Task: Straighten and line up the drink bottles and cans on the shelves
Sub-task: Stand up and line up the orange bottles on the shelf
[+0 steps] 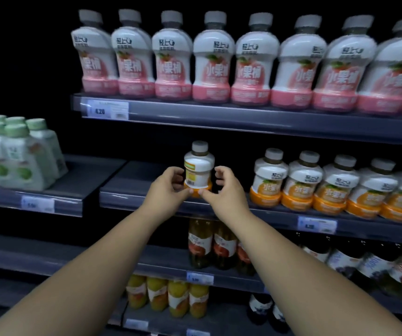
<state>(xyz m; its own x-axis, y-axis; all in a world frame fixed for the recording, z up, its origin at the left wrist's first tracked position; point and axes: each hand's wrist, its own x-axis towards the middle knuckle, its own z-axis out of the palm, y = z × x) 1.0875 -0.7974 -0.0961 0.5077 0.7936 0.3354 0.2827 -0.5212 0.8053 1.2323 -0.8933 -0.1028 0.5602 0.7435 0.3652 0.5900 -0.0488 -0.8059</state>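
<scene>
Both hands up at the middle shelf (146, 198), on 1 orange-base bottle (198, 169) standing alone near the shelf's front edge, upright, grey cap on top. Its back label with barcode faces the camera, unlike its neighbours.

Left hand (168, 187): fingers curled round the bottle's left side, thumb tip pressed on the orange base at the lower front. Gripping the bottle.

Right hand (223, 187): thumb tip touching the orange base from the lower right, just beside the left thumb. Its other fingers (220, 174) are curled beside the bottle's right flank; a dark gap shows between them and the white body, so contact there can't be confirmed. Pinch on the base looks real, wrap-around grip can't tell.

So the bottle sits between the 2 hands, base pinned by both thumbs, upper body and cap clear above the fingers.

Surroundings:
- Row of matching orange bottles (316, 183) to the right on the same shelf, front labels out, well apart from the held one with bare shelf between.
- Pink bottles (212, 59) lined up on the shelf above, price tag (107, 110) reading 4.20 on its rail.
- Green-cap bottle pack (18, 154) on the left shelf section.
- Dark juice bottles (212, 243) and yellow juice bottles (168, 297) on lower shelves, below the forearms.
</scene>
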